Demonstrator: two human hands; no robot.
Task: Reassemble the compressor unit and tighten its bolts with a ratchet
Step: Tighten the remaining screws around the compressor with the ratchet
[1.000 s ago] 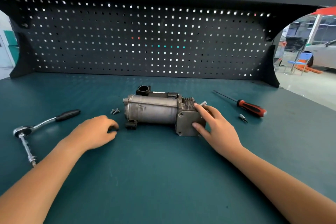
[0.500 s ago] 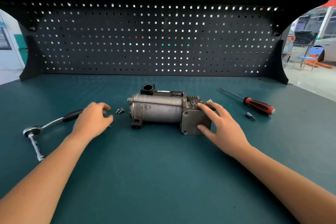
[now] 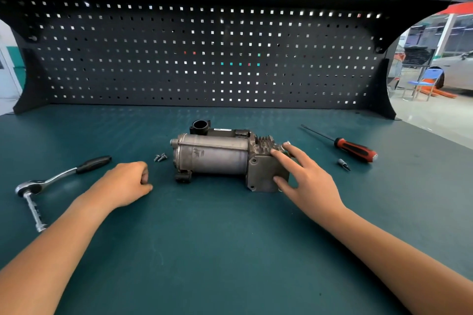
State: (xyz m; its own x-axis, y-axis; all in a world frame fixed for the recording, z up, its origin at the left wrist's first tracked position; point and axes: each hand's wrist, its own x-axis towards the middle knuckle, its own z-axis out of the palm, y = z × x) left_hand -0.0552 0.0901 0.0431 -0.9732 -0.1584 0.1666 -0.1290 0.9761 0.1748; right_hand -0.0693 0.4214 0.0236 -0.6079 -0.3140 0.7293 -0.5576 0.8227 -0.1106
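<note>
Teal bench mat under a black pegboard, compressor lying mid-bench.
Right hand rests spread, straight fingers on its end plate; left hand sits curled beside loose bolts, whether pinching anything I cannot tell; ratchet lies farther left.

Teal-topped bench with all this lying on it: compressor right at the right hand, loose bolts just past the left hand, ratchet on that hand's outer side, and red screwdriver plus small bit out past the right hand.
</note>
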